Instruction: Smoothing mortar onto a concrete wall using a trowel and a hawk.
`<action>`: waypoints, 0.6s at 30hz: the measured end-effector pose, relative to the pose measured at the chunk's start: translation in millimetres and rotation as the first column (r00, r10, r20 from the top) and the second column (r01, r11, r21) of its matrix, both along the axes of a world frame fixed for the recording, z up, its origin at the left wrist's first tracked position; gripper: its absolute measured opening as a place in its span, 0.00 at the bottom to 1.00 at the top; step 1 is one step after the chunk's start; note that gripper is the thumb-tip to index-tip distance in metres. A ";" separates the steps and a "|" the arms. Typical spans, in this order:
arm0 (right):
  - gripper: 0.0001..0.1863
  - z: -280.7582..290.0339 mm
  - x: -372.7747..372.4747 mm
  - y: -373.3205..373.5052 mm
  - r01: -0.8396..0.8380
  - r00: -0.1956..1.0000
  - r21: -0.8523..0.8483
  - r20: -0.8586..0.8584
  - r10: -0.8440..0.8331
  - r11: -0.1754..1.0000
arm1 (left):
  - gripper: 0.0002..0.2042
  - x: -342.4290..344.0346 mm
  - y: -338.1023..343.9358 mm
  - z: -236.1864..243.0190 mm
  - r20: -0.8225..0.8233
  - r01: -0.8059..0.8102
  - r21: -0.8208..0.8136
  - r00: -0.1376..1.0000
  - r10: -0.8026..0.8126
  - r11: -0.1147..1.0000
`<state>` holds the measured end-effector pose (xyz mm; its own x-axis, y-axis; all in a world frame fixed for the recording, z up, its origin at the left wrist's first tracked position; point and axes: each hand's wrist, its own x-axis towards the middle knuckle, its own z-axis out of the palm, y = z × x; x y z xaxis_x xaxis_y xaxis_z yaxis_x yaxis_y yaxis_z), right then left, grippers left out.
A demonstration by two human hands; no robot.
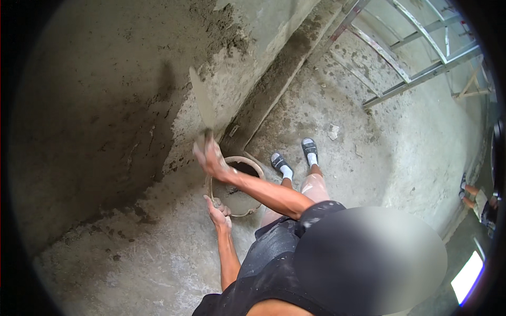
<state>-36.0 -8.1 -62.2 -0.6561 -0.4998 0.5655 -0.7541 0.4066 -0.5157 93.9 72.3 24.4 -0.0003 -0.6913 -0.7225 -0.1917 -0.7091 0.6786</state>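
My right hand (211, 156), slightly smeared by motion, grips a trowel (202, 97). Its long grey blade points up and away, close to the plastered wall. Below that wrist, a round bucket (259, 167) stands on the floor by the wall's corner, dark inside and partly covered by my right forearm. At the bucket's near left edge my left hand (219, 213) is closed on it, thumb outward; whether it has the rim or the handle I cannot tell.
The wall (95, 121) on the left carries wet, dark plaster with rough patches. A concrete ledge (284, 73) runs along its foot. Metal ladder-like frames (421, 79) stand at the upper right. Crumbs lie on the floor (353, 163). Another person (479, 205) is at the right edge.
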 end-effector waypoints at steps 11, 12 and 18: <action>0.23 38.6 -70.6 274.4 -0.703 0.529 0.322 0.833 0.164 0.634 | 0.18 -4.0 11.2 -20.6 -0.214 0.197 0.006 0.958 -0.191 0.980; 0.21 34.2 -65.9 271.8 -0.720 0.582 0.399 0.792 0.181 0.568 | 0.18 -13.6 14.0 -18.3 -0.167 0.227 0.006 0.960 -0.223 0.974; 0.05 -86.5 -0.4 227.0 -0.502 0.856 0.714 0.328 0.399 0.489 | 0.21 -35.4 13.3 -20.6 0.291 0.698 -0.434 0.707 -0.644 0.570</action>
